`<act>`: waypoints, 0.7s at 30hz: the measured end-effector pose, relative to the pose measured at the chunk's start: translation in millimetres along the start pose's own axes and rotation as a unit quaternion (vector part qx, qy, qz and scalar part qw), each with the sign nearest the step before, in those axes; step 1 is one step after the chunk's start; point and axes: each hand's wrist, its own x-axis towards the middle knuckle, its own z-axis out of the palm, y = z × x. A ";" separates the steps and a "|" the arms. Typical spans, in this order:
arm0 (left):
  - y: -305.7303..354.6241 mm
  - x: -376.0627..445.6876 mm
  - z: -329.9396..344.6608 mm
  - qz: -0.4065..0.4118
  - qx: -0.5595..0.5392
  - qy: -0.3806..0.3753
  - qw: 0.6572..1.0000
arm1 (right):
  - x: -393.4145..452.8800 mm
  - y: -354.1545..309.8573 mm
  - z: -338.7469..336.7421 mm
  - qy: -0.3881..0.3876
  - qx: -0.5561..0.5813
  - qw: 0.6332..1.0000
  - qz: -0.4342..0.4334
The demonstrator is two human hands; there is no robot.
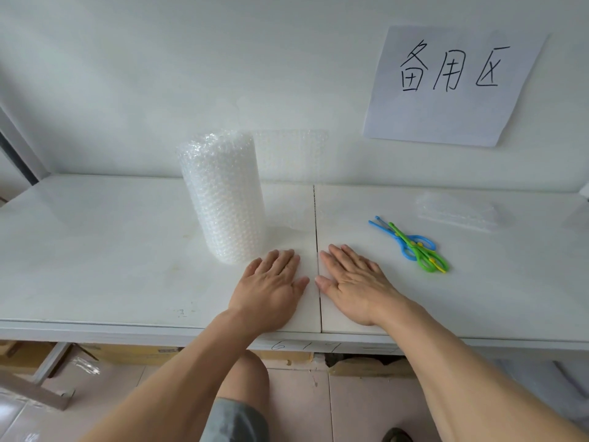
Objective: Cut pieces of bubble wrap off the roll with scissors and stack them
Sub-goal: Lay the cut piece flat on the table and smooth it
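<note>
A roll of clear bubble wrap (223, 199) stands upright on the white table (95, 244), its loose end (291, 157) trailing to the right against the wall. Two pairs of plastic scissors, one blue (402, 238) and one green (424, 254), lie crossed to the right of centre. A small stack of cut bubble wrap pieces (457, 212) rests at the far right. My left hand (271, 287) lies flat, palm down, just in front of the roll. My right hand (353, 282) lies flat beside it, left of the scissors. Both hold nothing.
A paper sign with handwritten characters (452, 84) hangs on the wall above the right side. A seam (316, 237) splits the tabletop between my hands. Cardboard boxes (134, 354) sit under the table, and a knee (242, 387) shows below its front edge.
</note>
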 end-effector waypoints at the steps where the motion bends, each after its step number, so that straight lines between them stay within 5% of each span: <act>1: -0.4 0.1 -0.5 -0.007 -0.001 -0.008 1.000 | -0.7 -0.8 -0.6 0.002 0.000 1.000 0.003; 9: 0.2 -9.1 -2.8 -0.047 0.015 -0.008 0.999 | -14.2 -8.2 -0.1 -0.007 0.016 0.996 0.091; 16: 7.1 -13.0 -4.9 -0.083 -0.010 0.018 0.996 | -42.7 -20.1 3.9 0.176 0.012 0.953 0.246; 21: 14.9 -15.8 -0.9 -0.135 -0.009 0.069 0.988 | -49.9 -29.9 -3.9 0.182 0.084 0.938 0.284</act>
